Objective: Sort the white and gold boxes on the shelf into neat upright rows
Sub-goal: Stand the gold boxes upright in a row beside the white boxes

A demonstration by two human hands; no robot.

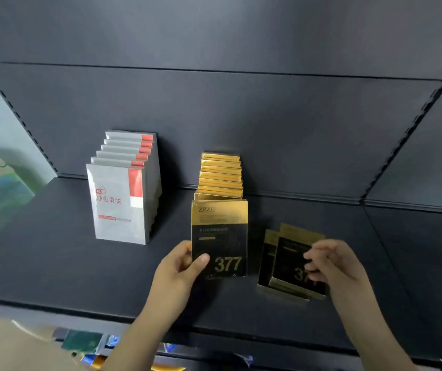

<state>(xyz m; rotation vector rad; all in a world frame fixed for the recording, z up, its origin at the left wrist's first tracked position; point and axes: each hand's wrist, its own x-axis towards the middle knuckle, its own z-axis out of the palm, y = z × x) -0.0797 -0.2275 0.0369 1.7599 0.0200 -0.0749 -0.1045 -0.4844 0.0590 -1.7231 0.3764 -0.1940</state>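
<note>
A row of several white boxes [123,199] with red corners stands upright at the left of the dark shelf [53,263]. In the middle stands a row of several gold boxes [221,175]. My left hand [177,266] grips the front gold and black box [220,231] marked 377 at its lower left corner, thumb on its face. To the right, a few gold boxes [287,261] lie flat in a loose stack. My right hand [329,266] hovers over that stack with curled fingers touching the top box; whether it grips the box is unclear.
The dark back panel [241,116] rises right behind both rows. The shelf's front edge [241,336] runs below my forearms, with mixed coloured packets [94,344] on a lower level. Bare shelf surface lies left of the white row and far right.
</note>
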